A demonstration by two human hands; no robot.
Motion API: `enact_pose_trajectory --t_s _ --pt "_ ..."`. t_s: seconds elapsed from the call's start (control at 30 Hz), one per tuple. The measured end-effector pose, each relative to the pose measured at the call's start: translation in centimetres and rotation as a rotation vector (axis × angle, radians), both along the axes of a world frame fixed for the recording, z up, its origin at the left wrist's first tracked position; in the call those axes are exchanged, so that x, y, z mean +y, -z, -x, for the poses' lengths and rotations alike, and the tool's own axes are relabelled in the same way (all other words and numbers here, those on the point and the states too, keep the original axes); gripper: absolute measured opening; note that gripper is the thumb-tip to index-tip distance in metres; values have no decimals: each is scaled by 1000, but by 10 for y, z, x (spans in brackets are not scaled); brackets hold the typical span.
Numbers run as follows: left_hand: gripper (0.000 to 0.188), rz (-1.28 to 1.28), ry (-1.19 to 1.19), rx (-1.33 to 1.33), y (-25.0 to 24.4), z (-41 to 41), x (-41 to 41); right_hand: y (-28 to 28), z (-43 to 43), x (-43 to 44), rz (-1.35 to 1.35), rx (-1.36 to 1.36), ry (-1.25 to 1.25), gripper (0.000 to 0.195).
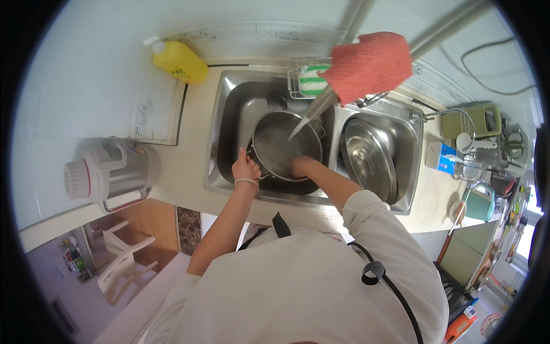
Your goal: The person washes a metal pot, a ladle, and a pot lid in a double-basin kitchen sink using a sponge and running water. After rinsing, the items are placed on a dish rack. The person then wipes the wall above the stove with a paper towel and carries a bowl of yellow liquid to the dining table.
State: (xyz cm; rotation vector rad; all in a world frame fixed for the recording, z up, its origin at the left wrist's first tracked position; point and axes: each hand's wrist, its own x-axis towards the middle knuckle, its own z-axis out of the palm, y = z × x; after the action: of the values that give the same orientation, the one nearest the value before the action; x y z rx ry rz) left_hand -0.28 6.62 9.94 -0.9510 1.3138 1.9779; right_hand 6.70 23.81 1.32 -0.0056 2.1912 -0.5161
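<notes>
A metal pot [275, 137] sits in the left basin of a stainless steel sink [213, 159], tilted a little, with cloudy water in it. My left hand [246, 168] grips the pot's handle at its lower left side. Inside the pot, near the rim closest to me, is my right hand [304, 167], blurred; its fingers and anything in them cannot be made out. Water runs from the faucet [320, 103] into the pot. A red cloth [371, 64] hangs over the faucet pipe. In the right basin a large metal lid [369, 159] leans on its edge.
A wire rack with a green-and-white striped sponge [313, 80] is behind the sink. A yellow detergent bottle [182, 62] stands back left, an electric hot-water pot [124, 172] at the left. Right of the sink are a tissue pack [441, 158], a dish rack and a green jug [479, 202].
</notes>
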Motion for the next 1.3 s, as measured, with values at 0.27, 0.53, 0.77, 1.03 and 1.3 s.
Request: enact_pose_trajectory --t_s 0.27,0.53,0.77,1.03,1.3 --pt "35 -197 9 65 -51 2 59 -69 -31 25 -137 135 542 37" --pt "34 -88 57 372 -111 -2 87 -50 -39 -28 218 422 1213 40" --pt "37 -39 105 530 -123 -13 100 -38 -9 -53 280 493 1310 36" --pt "40 -14 185 671 -131 -28 111 -59 3 -64 402 420 1231 33" --pt "40 27 214 709 -131 -42 113 -52 5 -72 484 357 1219 32"
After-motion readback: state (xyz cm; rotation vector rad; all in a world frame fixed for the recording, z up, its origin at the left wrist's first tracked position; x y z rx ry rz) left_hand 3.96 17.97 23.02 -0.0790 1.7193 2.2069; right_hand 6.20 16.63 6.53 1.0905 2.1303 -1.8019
